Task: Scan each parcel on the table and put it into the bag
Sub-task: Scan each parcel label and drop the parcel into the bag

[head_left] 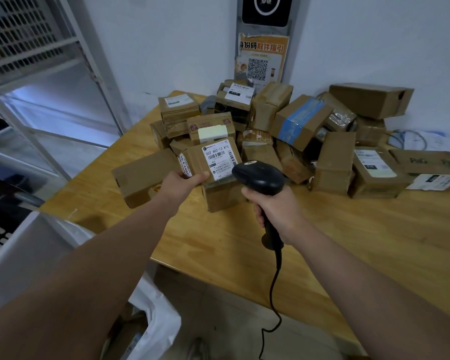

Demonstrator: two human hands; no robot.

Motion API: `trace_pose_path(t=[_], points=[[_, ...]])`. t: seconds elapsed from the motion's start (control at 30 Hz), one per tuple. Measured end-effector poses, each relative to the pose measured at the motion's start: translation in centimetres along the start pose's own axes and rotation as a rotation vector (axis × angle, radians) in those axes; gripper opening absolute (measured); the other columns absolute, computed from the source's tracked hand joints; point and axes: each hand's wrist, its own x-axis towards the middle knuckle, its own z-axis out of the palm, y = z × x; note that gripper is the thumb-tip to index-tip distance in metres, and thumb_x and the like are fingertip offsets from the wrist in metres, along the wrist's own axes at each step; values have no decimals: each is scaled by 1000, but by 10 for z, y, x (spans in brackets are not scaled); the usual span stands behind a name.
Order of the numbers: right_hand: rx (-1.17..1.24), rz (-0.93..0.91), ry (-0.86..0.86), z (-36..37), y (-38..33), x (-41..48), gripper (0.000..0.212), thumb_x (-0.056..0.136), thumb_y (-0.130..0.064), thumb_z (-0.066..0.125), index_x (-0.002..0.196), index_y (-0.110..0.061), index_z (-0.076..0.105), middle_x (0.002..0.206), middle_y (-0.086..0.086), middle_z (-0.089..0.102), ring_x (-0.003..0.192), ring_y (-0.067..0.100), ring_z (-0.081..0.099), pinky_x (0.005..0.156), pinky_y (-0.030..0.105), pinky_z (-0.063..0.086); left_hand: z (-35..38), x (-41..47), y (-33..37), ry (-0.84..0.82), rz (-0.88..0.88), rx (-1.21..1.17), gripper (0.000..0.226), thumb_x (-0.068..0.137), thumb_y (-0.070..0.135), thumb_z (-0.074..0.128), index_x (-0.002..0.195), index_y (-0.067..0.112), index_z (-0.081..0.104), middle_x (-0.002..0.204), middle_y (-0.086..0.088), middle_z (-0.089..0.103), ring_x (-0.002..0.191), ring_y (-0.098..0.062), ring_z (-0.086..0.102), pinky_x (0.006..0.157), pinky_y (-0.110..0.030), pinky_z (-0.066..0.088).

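Observation:
My left hand grips a brown cardboard parcel by its near left corner, tilted so its white shipping label faces me. My right hand is closed around the handle of a black barcode scanner, whose head sits just right of the label, almost touching the parcel. The scanner's cable hangs down past the table edge. A white bag stands open on the floor below the table's near left corner, with a parcel visible inside.
Several more brown parcels are heaped across the far half of the wooden table, one with blue tape. A metal shelf frame stands at the left, and a white bin beside the bag.

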Motion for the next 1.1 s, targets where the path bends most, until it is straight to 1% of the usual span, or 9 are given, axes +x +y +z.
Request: trace_pose_path(t=[0.07, 0.17, 0.33, 0.7, 0.9, 0.97, 1.07, 1.1], points=[[-25, 23, 6, -1, -2, 1, 31, 86, -22, 70, 62, -5, 58, 52, 9, 49, 44, 19, 44, 51, 31, 41, 2, 2, 0, 6, 3, -3, 26, 82, 36, 75, 98, 21, 62, 89, 10, 64, 84, -4, 56, 83, -27, 43], [-57, 59, 13, -2, -5, 1, 31, 84, -16, 67, 57, -7, 55, 51, 7, 48, 44, 18, 44, 53, 31, 40, 3, 3, 1, 20, 11, 8, 26, 81, 35, 76, 99, 22, 62, 89, 9, 63, 84, -5, 56, 81, -27, 44], [-53, 60, 22, -2, -5, -1, 34, 84, -15, 67, 53, -10, 54, 48, 5, 48, 43, 17, 44, 52, 31, 40, 5, 2, 2, 26, 12, 6, 26, 82, 34, 75, 100, 23, 61, 88, 11, 62, 83, -3, 55, 79, -27, 42], [-63, 68, 4, -5, -7, -6, 24, 84, -14, 67, 62, -9, 59, 52, 5, 50, 45, 16, 46, 52, 30, 42, 2, -3, -1, 36, 4, -13, 25, 84, 32, 74, 98, 21, 57, 85, 10, 58, 79, -3, 51, 81, -30, 38], [-59, 61, -5, -5, -9, -8, 24, 84, -13, 67, 62, -9, 58, 51, 4, 50, 44, 16, 45, 51, 29, 41, 1, 0, -7, 58, 3, -13, 26, 83, 33, 74, 98, 20, 58, 86, 8, 59, 79, -4, 52, 80, -30, 39], [-50, 68, -29, -6, -8, -7, 26, 84, -13, 68, 61, -10, 58, 51, 4, 50, 44, 15, 46, 51, 29, 41, -1, 1, -12, 63, -7, -11, 34, 81, 36, 75, 104, 17, 60, 92, 6, 62, 84, -7, 55, 81, -30, 41], [-75, 79, -112, -6, -9, -7, 25, 85, -14, 68, 62, -10, 59, 50, 3, 50, 44, 15, 46, 50, 28, 41, -8, -7, -18, 82, -20, -17, 64, 73, 46, 79, 122, 12, 58, 112, 0, 64, 103, -16, 58, 88, -32, 46], [-85, 80, -141, -5, -10, -7, 22, 85, -13, 68, 64, -10, 61, 50, 3, 50, 44, 15, 46, 50, 29, 41, -11, -12, -20, 86, -20, -32, 68, 72, 48, 80, 126, 13, 57, 116, 0, 64, 106, -17, 59, 91, -33, 47]])
